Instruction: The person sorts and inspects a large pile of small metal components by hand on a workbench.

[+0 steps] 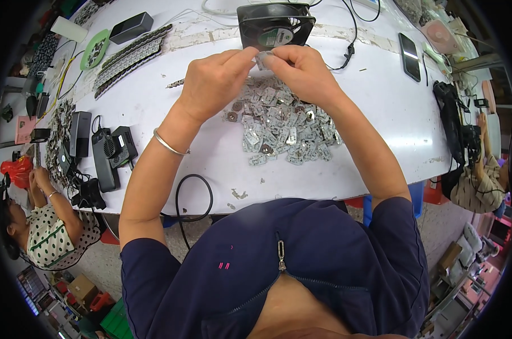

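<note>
My left hand (217, 78) and my right hand (305, 70) meet over the far middle of the table, thumbs and fingers closed in a pinch. Between them is a small translucent plastic piece (263, 59), mostly covered by the fingertips, so its exact kind does not show. Right below the hands spreads a loose pile of small clear plastic parts (287, 127), some with metal bits on them. A few round brown-grey pieces (232, 116) lie at the pile's left side. Just beyond my fingers stands a black square fan (276, 25).
Rows of small dark and light parts (131, 59) lie far left, near a green tray (95, 51) and a black box (131, 28). Black devices (106, 158) sit at the left edge. A phone (409, 56) rests far right. Other people work at both sides.
</note>
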The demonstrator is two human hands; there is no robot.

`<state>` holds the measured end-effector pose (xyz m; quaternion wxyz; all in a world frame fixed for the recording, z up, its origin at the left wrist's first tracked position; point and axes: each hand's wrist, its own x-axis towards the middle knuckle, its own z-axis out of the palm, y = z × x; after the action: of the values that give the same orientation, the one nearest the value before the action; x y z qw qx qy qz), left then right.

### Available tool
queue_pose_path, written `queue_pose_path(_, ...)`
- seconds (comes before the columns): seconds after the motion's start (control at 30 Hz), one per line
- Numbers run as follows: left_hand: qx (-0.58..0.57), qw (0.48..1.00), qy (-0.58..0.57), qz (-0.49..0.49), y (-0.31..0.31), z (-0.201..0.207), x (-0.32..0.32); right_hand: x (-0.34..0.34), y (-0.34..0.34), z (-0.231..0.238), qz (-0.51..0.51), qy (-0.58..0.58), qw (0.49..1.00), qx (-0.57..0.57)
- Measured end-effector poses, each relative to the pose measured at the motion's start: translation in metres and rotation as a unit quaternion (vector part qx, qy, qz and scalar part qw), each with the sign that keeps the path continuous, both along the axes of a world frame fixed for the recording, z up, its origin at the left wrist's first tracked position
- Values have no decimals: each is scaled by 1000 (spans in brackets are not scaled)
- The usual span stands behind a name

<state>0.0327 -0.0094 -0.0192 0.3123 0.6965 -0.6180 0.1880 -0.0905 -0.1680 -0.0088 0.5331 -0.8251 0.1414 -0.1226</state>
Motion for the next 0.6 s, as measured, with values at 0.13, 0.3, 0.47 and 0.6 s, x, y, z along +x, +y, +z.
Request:
queue_pose_path(0.13,-48,999,-2,15,-5,-9,10,16,-5,-11,-11,-35,995,-96)
queue_pose_path(0.3,-51,995,55,65,-2,-11,9,27,1,-9,-28,-42,997,-66)
queue_pose_path(0.47,-54,994,65,65,-3,-9,7,32,1,-11,-15,-29,999,-28)
queue_pose_path(0.6,-32,997,47,60,-2,-7,-2,26,3,-11,-44,-48,998,-11)
